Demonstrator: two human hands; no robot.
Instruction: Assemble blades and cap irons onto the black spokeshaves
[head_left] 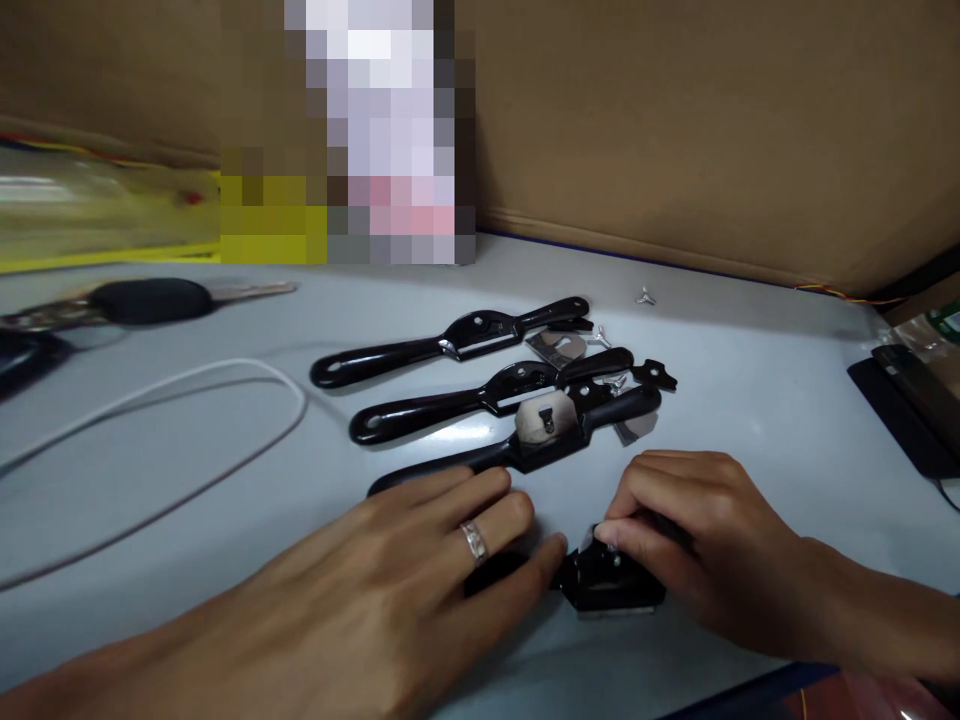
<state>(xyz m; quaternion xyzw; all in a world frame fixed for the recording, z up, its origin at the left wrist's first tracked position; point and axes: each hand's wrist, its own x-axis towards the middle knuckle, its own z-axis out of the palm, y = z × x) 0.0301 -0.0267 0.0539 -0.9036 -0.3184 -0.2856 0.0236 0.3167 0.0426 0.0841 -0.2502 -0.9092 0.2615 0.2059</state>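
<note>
A black spokeshave [616, 588] lies nearest me, a shiny blade edge along its front. My left hand [420, 580], wearing a ring, is closed over its left handle, the index finger stretched toward the body. Thumb and index finger of my right hand [694, 525] pinch at the middle of the body, on what looks like a mostly hidden wing screw; this hand covers the right handle. Behind it lies another spokeshave [536, 460] with a slotted blade [531, 422] on top. Farther back are two bladeless spokeshaves, one in the middle [412, 415] and one rearmost [382, 362].
Loose blades [561, 347], black cap irons [654, 374] and silver wing screws [645, 297] lie by the right handles. At left are a key [154, 300] and a white cable [247, 468]. A black device [904, 415] sits at right; brown cardboard [712, 130] stands behind.
</note>
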